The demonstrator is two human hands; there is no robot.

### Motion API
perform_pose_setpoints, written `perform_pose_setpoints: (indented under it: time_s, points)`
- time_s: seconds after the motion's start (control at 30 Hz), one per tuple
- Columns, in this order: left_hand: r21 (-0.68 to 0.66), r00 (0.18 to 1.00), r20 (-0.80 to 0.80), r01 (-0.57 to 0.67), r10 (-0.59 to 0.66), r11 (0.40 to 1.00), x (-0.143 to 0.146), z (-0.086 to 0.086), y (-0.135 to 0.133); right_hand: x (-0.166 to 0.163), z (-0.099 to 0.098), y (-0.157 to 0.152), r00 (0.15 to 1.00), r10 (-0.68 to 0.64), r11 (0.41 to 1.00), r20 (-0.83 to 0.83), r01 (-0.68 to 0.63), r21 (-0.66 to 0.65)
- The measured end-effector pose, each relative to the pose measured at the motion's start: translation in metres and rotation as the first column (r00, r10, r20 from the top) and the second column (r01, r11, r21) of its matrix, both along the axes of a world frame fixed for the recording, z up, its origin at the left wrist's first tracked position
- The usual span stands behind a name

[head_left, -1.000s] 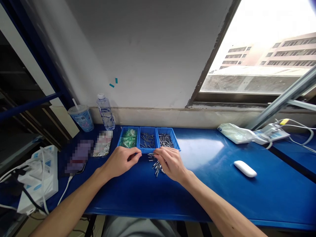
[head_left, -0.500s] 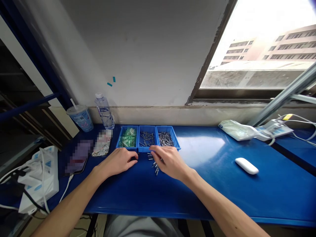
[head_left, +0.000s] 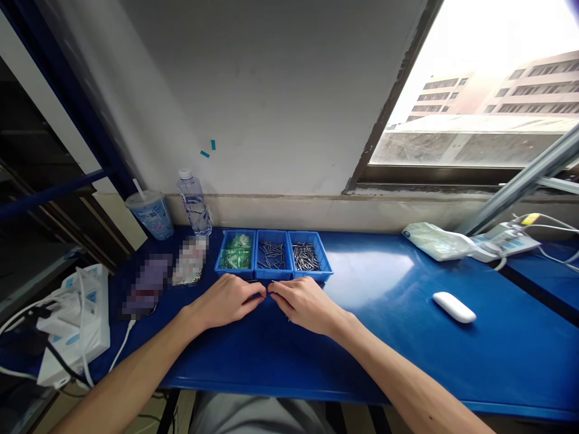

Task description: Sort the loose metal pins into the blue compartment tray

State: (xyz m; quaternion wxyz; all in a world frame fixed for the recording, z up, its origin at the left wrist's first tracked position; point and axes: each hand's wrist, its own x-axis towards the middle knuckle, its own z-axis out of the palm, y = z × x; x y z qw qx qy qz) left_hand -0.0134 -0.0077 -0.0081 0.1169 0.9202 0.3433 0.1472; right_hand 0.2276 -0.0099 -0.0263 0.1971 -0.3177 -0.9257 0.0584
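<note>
Both hands down on the blue bench (head_left: 407, 361), left hand (head_left: 224, 301) and right hand (head_left: 304, 304), fingers pinched narrow and the tips nearly meeting in the middle. Can't tell if either actually has anything in it. Just past the fingertips there are three little blue trays side by side: left tray (head_left: 233, 272) has green bits, middle tray (head_left: 271, 275) and right tray (head_left: 319, 274) hold small metal pins. White oval gadget (head_left: 453, 307) off to the right, power strip (head_left: 72, 313) far left. Back by the wall, a water bottle (head_left: 194, 204) and a cup with a straw (head_left: 151, 216)
</note>
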Motion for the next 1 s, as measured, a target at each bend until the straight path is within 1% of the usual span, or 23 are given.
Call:
perform_pose_setpoints:
  time_s: [0.17, 0.3, 0.4, 0.53, 0.7, 0.87, 1.0]
  points:
    - [0.06, 0.994, 0.087, 0.061, -0.066, 0.996, -0.0012, -0.0032, -0.0011, -0.0004, -0.0023, 0.0002, 0.999, 0.036, 0.999, 0.004, -0.036, -0.024]
    - [0.085, 0.978, 0.181, 0.09, -0.104, 0.992, -0.001, -0.005, -0.0012, 0.0002, -0.0045, 0.0013, 0.994, 0.085, 0.996, -0.063, -0.085, 0.009]
    - [0.099, 0.968, 0.229, 0.08, -0.101, 0.992, -0.0004, -0.0048, -0.0014, 0.0001, -0.0051, 0.0011, 0.989, 0.097, 0.995, -0.112, -0.094, 0.027]
    - [0.106, 0.959, 0.278, 0.021, -0.05, 0.994, -0.0006, -0.0043, -0.0022, -0.0005, -0.0045, -0.0001, 0.982, 0.064, 0.997, -0.178, -0.057, 0.047]
    - [0.083, 0.965, 0.26, -0.022, 0.0, 0.996, -0.0007, -0.0055, -0.0028, 0.0007, -0.0026, -0.0008, 0.962, 0.056, 0.995, -0.269, -0.032, 0.093]
    - [0.079, 0.975, 0.22, -0.008, -0.01, 0.997, 0.0008, -0.0061, -0.0032, 0.0001, -0.0027, -0.0014, 0.973, 0.069, 0.994, -0.221, -0.047, 0.104]
    - [0.072, 0.977, 0.212, 0.012, -0.027, 0.997, 0.0007, -0.0065, -0.0033, -0.0019, -0.0037, -0.0016, 0.972, 0.103, 0.99, -0.211, -0.081, 0.111]
